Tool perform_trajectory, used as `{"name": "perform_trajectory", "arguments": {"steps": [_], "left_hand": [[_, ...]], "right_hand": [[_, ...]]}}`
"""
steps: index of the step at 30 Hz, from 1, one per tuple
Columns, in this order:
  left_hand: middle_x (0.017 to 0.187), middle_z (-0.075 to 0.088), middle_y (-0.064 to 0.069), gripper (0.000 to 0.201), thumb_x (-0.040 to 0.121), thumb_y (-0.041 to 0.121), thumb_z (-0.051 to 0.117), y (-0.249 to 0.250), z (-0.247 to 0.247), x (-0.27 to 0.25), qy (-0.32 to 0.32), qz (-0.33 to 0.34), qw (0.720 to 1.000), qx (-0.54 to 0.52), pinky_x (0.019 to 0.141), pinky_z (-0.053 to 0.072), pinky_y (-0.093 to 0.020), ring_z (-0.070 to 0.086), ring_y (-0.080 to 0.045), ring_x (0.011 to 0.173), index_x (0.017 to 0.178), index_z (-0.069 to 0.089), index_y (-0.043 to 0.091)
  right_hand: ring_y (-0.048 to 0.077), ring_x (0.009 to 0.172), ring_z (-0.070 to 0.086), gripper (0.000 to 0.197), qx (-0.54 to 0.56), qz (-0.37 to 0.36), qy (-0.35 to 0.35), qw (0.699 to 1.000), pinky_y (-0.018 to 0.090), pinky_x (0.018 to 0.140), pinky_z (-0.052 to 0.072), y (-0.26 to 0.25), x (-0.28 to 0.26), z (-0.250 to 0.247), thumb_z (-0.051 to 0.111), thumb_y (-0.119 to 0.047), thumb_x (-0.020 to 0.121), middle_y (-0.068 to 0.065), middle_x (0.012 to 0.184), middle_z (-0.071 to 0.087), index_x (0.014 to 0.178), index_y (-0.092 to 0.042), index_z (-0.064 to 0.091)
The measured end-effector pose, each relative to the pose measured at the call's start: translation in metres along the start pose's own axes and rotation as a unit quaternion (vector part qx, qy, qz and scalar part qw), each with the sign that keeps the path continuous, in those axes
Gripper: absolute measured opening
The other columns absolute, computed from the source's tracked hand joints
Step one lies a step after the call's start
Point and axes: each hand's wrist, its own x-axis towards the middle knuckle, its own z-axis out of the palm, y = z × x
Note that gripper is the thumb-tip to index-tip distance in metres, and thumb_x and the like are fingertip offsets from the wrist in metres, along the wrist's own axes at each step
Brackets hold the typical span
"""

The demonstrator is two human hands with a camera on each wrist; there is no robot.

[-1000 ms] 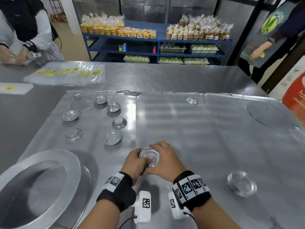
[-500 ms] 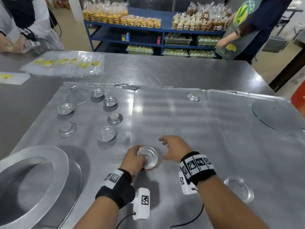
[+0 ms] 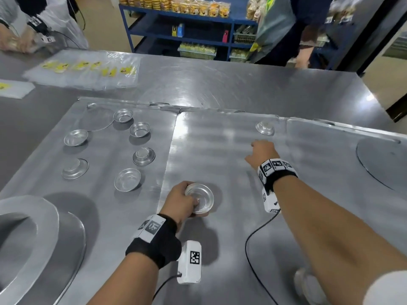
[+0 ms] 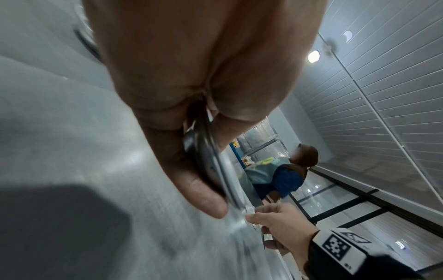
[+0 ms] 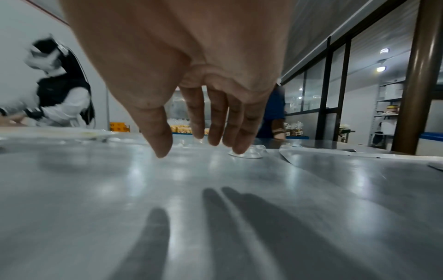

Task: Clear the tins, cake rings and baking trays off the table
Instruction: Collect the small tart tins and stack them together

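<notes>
On the middle baking tray point(image 3: 220, 150), we pinch a small stack of tins point(image 3: 200, 200) in our left hand point(image 3: 179, 202), thumb over the rim. Our right hand point(image 3: 262, 153) reaches out with fingers spread and empty toward the inverted tin point(image 3: 265, 128) near the far edge. Risk: the smooth upturned tin may skid away under our fingertips (the tray surface is slick).

A steel table point(image 3: 220, 84) carries flat baking trays point(image 3: 220, 150) and clear plastic bags point(image 3: 83, 71).
</notes>
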Motion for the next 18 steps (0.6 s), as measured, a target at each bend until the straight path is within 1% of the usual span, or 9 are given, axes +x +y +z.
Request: {"name": "perform_trajectory", "arguments": {"steps": [3, 5, 9, 10, 12, 14, 16, 17, 18], "left_hand": [[0.1, 0.065, -0.02, 0.04, 0.086, -0.021, 0.044, 0.005, 0.009, 0.014, 0.001, 0.0, 1.0, 0.001, 0.055, 0.059, -0.034, 0.066, -0.031, 0.078, 0.112, 0.062, 0.003], [0.099, 0.066, -0.017, 0.041, 0.086, -0.02, 0.044, 0.008, 0.013, 0.022, 0.004, 0.0, 1.0, 0.005, 0.054, 0.058, -0.031, 0.066, -0.028, 0.076, 0.113, 0.062, 0.005], [0.095, 0.065, -0.013, 0.04, 0.085, -0.02, 0.045, 0.01, 0.019, 0.033, 0.013, -0.001, 1.0, 0.011, 0.052, 0.056, -0.027, 0.065, -0.021, 0.073, 0.107, 0.063, 0.008], [0.096, 0.065, -0.013, 0.04, 0.085, -0.02, 0.045, 0.01, 0.019, 0.036, 0.017, -0.004, 1.0, 0.008, 0.051, 0.056, -0.026, 0.064, -0.021, 0.074, 0.107, 0.063, 0.007], [0.097, 0.064, -0.014, 0.041, 0.085, -0.021, 0.044, 0.008, 0.02, 0.039, 0.019, -0.01, 1.0, 0.002, 0.052, 0.057, -0.028, 0.064, -0.022, 0.076, 0.108, 0.063, 0.006], [0.097, 0.064, -0.014, 0.041, 0.084, -0.021, 0.043, 0.007, 0.02, 0.041, 0.022, -0.012, 1.0, -0.001, 0.054, 0.058, -0.03, 0.065, -0.023, 0.076, 0.11, 0.063, 0.005], [0.096, 0.064, -0.012, 0.042, 0.085, -0.021, 0.043, 0.006, 0.019, 0.042, 0.028, -0.015, 1.0, 0.001, 0.052, 0.057, -0.028, 0.064, -0.02, 0.075, 0.112, 0.063, 0.005], [0.096, 0.064, -0.012, 0.042, 0.085, -0.021, 0.043, 0.005, 0.019, 0.042, 0.031, -0.016, 0.999, 0.001, 0.052, 0.057, -0.027, 0.064, -0.019, 0.073, 0.112, 0.063, 0.005], [0.095, 0.064, -0.012, 0.043, 0.084, -0.022, 0.043, 0.004, 0.018, 0.042, 0.034, -0.016, 0.999, 0.001, 0.052, 0.057, -0.029, 0.065, -0.018, 0.071, 0.112, 0.063, 0.004]], "right_hand": [[0.035, 0.126, 0.042, 0.043, -0.028, 0.044, 0.014, 0.999, 0.042, 0.092, 0.048, 0.014, 0.035, -0.003, 0.063, -0.025, 0.086, 0.017, 0.133, 0.049, 0.124, -0.008, 0.055], [0.035, 0.13, 0.038, 0.051, -0.019, 0.074, 0.032, 0.997, 0.044, 0.098, 0.045, 0.023, 0.061, -0.004, 0.064, -0.025, 0.084, 0.016, 0.14, 0.045, 0.131, -0.009, 0.051], [0.034, 0.129, 0.044, 0.062, -0.025, 0.089, 0.015, 0.996, 0.047, 0.112, 0.03, 0.034, 0.106, -0.001, 0.064, -0.04, 0.08, 0.018, 0.13, 0.054, 0.132, -0.009, 0.05], [0.034, 0.126, 0.047, 0.066, -0.035, 0.095, 0.009, 0.995, 0.048, 0.113, 0.028, 0.038, 0.122, 0.003, 0.059, -0.047, 0.077, 0.018, 0.127, 0.056, 0.131, -0.01, 0.052], [0.037, 0.122, 0.049, 0.089, -0.032, 0.095, -0.001, 0.995, 0.052, 0.112, 0.025, 0.059, 0.172, 0.028, 0.042, -0.066, 0.058, 0.018, 0.126, 0.056, 0.132, -0.017, 0.053], [0.038, 0.125, 0.046, 0.097, -0.045, 0.095, -0.023, 0.994, 0.055, 0.11, 0.02, 0.057, 0.184, 0.032, 0.034, -0.069, 0.046, 0.017, 0.13, 0.054, 0.131, -0.024, 0.052], [0.036, 0.131, 0.038, 0.071, -0.051, 0.087, -0.038, 0.994, 0.056, 0.108, 0.017, 0.058, 0.181, 0.029, 0.048, -0.059, 0.062, 0.011, 0.134, 0.049, 0.128, -0.034, 0.049], [0.035, 0.134, 0.035, 0.066, -0.051, 0.076, -0.033, 0.995, 0.057, 0.11, 0.019, 0.05, 0.167, 0.016, 0.051, -0.054, 0.066, 0.009, 0.137, 0.048, 0.13, -0.036, 0.048], [0.035, 0.136, 0.034, 0.073, -0.029, 0.088, -0.011, 0.996, 0.058, 0.111, 0.02, 0.045, 0.157, 0.009, 0.049, -0.054, 0.068, 0.01, 0.141, 0.046, 0.137, -0.033, 0.044]]}}
